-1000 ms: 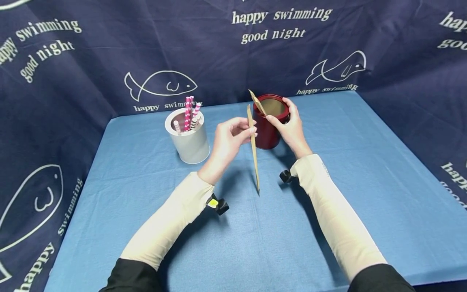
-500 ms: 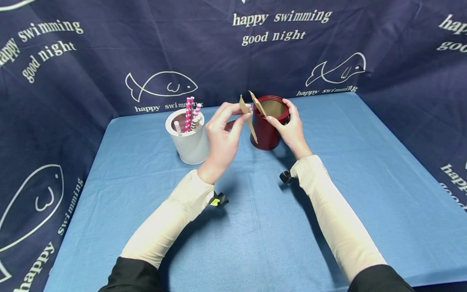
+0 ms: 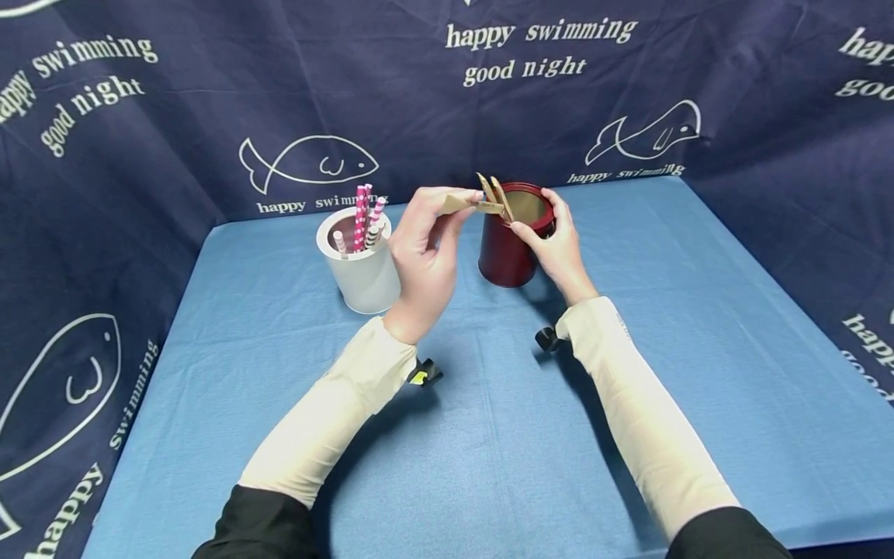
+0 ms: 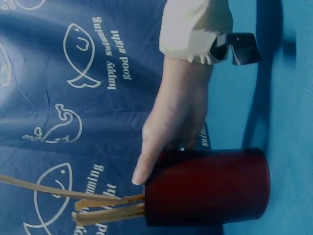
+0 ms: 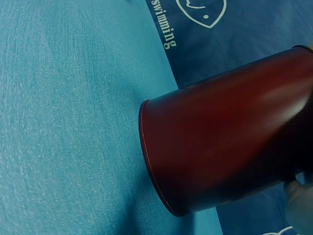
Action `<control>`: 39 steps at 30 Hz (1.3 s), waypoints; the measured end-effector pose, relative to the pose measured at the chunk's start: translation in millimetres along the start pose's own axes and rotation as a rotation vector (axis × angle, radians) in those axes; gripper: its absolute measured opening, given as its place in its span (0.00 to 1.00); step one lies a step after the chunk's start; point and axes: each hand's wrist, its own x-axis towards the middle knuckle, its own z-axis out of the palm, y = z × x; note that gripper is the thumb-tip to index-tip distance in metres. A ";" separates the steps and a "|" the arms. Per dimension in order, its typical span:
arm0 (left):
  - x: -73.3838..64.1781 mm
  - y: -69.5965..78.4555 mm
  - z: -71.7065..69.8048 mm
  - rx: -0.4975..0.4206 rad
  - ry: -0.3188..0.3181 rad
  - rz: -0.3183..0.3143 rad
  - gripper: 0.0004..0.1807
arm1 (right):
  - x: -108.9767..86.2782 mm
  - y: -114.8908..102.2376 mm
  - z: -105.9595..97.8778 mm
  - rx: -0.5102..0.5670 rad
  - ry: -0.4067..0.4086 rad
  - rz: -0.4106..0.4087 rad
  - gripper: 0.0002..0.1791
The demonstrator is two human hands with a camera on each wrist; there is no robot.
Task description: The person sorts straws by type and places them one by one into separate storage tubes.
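In the head view my left hand (image 3: 424, 260) pinches a flat tan wooden stick (image 3: 457, 204) between thumb and fingertips. That wooden stick lies nearly level, its far end by the rim of a dark red can (image 3: 504, 255). Wooden sticks (image 3: 486, 189) lean inside the can against its left rim. My right hand (image 3: 559, 247) grips the can at its right side, thumb near the rim; the left wrist view shows this right hand (image 4: 171, 122) too. There the held stick (image 4: 54, 190) slants towards the can's mouth. The right wrist view is mostly filled by the can (image 5: 220, 132).
Left of my left hand stands a white pot (image 3: 363, 283) holding several pink-patterned sticks like paper straws (image 3: 359, 217). A blue cloth (image 3: 461, 466) covers the table. Behind rises a dark blue curtain (image 3: 419, 93) with fish prints.
My left hand has risen and tilted the wooden stick from hanging steeply to nearly level, its end now by the can's rim. My right hand stays on the can.
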 end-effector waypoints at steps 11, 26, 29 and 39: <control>-6.6 -25.9 6.1 0.023 -0.142 0.068 0.06 | 15.7 27.7 0.1 -0.002 0.014 -0.013 0.43; -15.2 -51.5 15.9 0.101 -0.144 -0.040 0.08 | -4.0 -5.9 -2.4 -0.002 -0.001 -0.002 0.42; -16.5 -58.1 17.6 0.112 -0.133 -0.077 0.09 | -4.3 -6.5 -2.5 -0.002 0.002 -0.003 0.41; -22.5 -77.4 22.3 0.065 -0.129 -0.204 0.10 | -5.2 -6.9 -1.8 0.006 -0.004 -0.036 0.40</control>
